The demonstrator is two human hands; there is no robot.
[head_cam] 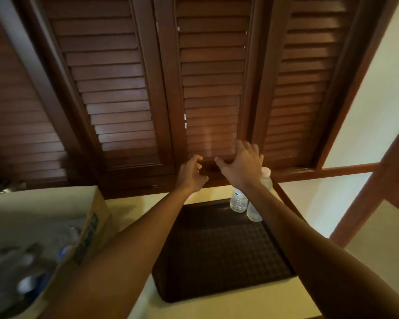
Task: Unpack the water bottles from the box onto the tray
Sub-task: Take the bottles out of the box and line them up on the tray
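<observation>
Shuttered wall (207, 88) behind counter (251, 302); both my hands, left (190, 174) and right (243, 163), spread empty. Two bottles (238, 201) at tray (217, 249) far-right corner, more in box (88, 229). Light, slick, squashy; I'd grip mid-body.

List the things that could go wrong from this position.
1. The right forearm passes right beside the two water bottles standing at the tray's far right corner; pulling it back could topple them.
2. Both the left hand and the right hand are at the louvered shutter, empty, so unpacking is stalled.
3. The cardboard box, with bottles inside, sits close to the left arm and may get nudged.
</observation>
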